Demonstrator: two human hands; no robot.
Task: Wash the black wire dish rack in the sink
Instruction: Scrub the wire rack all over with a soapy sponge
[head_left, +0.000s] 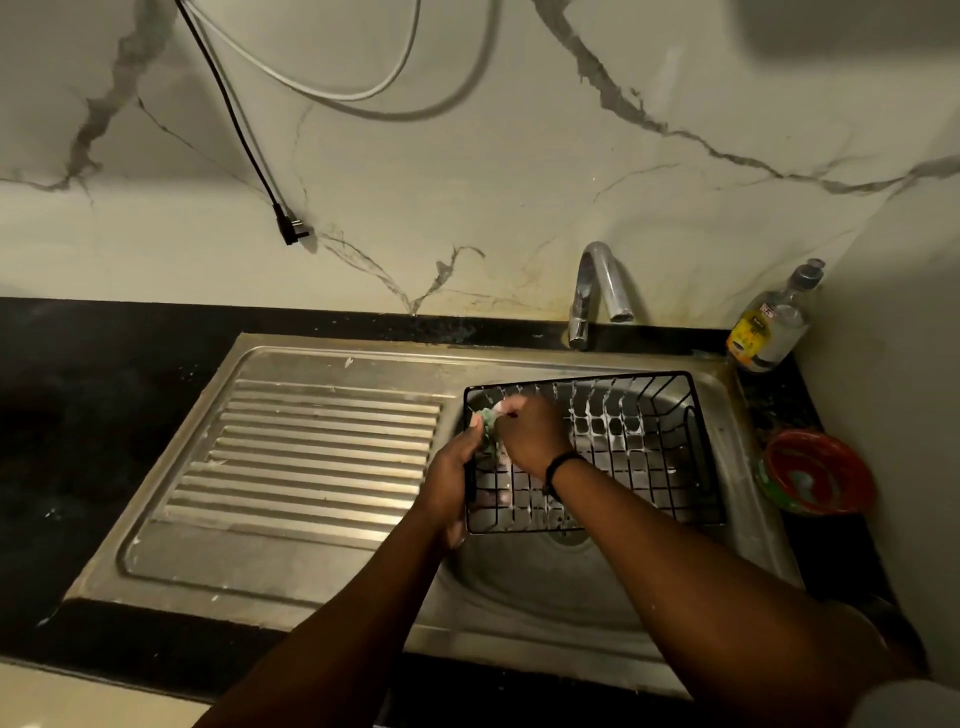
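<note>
Propped across the sink (524, 592), the black wire dish rack (623, 441) is gripped at its left edge by the left hand (453, 475) while a green scrubber (487, 420) is pinched against it by the right hand (530, 431) — suds coat the wires, rinsing apparently not yet begun.

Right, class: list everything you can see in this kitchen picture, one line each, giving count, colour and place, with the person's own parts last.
dish rack: one, black wire with white suds, in the sink basin
scrubber: one, green, at the rack's far left corner
sink: one, steel, drainboard left
tap: one, chrome, behind basin
bottle: one, clear, yellow label, back right corner
bowl: one, red and green, right of sink
cables: two, black and white, on wall
left hand: holds rack's left edge
right hand: black wristband, grips scrubber
</note>
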